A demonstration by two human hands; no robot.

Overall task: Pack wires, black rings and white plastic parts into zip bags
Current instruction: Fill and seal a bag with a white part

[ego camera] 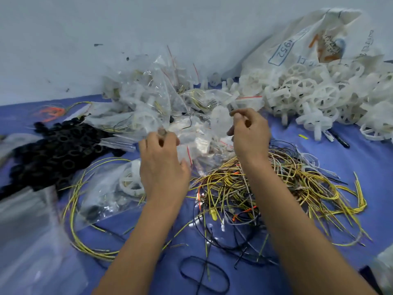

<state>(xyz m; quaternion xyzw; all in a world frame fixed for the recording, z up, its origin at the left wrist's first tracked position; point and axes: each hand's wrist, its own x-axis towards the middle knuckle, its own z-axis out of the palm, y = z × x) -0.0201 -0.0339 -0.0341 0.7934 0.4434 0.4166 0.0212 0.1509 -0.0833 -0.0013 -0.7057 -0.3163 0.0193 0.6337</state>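
Left hand (163, 160): fingers curled, grip pinching the edge of a clear zip bag (191, 141) at mid worktop.
Right hand (248, 133): thumb + forefinger in a narrow grip on a white plastic part (220, 122), held just above the bag's mouth.
Zip bag: crumpled, red seal strip showing; contents too blurred to tell.
Wires (265, 188): loose tangle, mostly yellow w/ some black + orange, on the blue worktop (361, 158) under the right forearm.
More wires: yellow loops (80, 209) at lower left, around a filled bag.
Filled bag (112, 192): lies flat beside the left wrist, white wheel part + wire inside.
Black rings (57, 150): big heap at left, touching the pile of bags.
Bag pile (153, 96): packed clear bags stacked at the back, against the wall.
White parts heap (319, 96): spoked wheel shapes, back right, spilling from a printed sack (297, 45).
Empty bags (27, 241): blurred clear stack, near left edge.
Pens (338, 139): two, by the white heap.
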